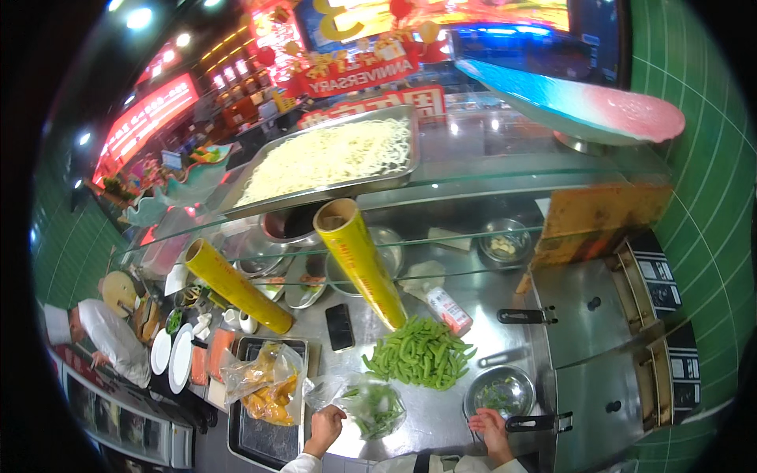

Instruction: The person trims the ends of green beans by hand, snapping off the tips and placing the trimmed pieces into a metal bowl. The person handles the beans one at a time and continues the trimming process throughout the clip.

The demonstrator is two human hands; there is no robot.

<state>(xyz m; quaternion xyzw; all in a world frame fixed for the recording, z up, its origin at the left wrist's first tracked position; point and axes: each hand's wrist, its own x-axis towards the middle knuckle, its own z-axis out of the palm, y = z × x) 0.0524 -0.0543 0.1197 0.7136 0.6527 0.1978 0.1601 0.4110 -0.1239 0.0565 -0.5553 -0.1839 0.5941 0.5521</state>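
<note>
My left hand point(326, 427) is at the near edge of the steel counter, its fingers curled beside a clear plastic bag point(374, 410) of green pods; whether it pinches the bag's edge is unclear. My right hand point(488, 427) is at the near rim of a steel bowl point(500, 395) with a few green pieces in it. Its palm is turned up and its fingers are extended, with no object visible in it. Between and beyond my hands lies a heap of green pea pods point(420, 353). Left of the bag, a black tray point(260, 444) holds a plastic bag of orange-yellow food point(271, 397).
Two yellow film rolls point(362, 266) lean beyond the pods, near a phone point(339, 327) and a can point(449, 311). Fryer lids with black handles point(537, 423) stand at right. Noodles fill a tray point(325, 192) on the glass shelf. A person in white point(115, 337) works at far left.
</note>
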